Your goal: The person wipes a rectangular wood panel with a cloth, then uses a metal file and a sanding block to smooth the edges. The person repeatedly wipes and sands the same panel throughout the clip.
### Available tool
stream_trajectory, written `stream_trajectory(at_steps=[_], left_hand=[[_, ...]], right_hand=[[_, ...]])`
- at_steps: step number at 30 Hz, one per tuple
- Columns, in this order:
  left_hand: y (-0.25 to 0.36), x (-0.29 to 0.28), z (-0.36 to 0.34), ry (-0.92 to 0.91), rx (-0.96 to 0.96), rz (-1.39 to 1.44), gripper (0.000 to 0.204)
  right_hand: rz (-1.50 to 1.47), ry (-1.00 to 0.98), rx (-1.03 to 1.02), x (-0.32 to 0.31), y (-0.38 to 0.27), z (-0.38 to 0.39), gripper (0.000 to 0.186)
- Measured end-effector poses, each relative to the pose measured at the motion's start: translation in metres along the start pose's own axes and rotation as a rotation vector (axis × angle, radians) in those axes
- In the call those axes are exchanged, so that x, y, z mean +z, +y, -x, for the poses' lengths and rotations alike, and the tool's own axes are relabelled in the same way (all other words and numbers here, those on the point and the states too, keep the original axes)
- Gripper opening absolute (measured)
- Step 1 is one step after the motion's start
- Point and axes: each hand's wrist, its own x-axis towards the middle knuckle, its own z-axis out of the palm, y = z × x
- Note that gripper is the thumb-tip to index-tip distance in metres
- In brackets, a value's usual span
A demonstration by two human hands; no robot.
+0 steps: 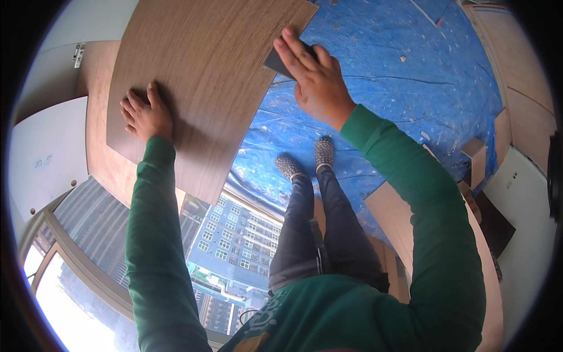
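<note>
1. Brown wood-grain board (199, 64) lies directly beneath our left hand (148, 116), whose fingers we hold spread and pressed down, gripping nothing.
2. With our right hand (316, 82) we grip a dark block (277, 63), two fingers stretched along it, at the board's right edge.
3. Right of those fingers we see a blue sheet (387, 58).
4. Left of our left fingers stands a white panel (50, 149).
</note>
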Motion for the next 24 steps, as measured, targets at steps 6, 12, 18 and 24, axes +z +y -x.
stream_trajectory(at_steps=[6,12,18,24], left_hand=[[0.003,-0.002,0.002,-0.015,-0.003,0.020,0.092],[-0.003,-0.001,0.002,-0.002,-0.007,0.002,0.092],[0.001,0.001,0.002,0.001,-0.005,0.018,0.093],[-0.007,0.000,0.002,0.000,-0.011,-0.017,0.092]], right_hand=[[0.166,0.086,0.114,-0.016,0.052,-0.041,0.097],[-0.020,-0.073,-0.113,0.007,-0.019,0.017,0.096],[0.099,0.066,0.088,-0.012,0.034,-0.033,0.095],[0.077,0.025,-0.119,0.001,0.014,-0.008,0.093]])
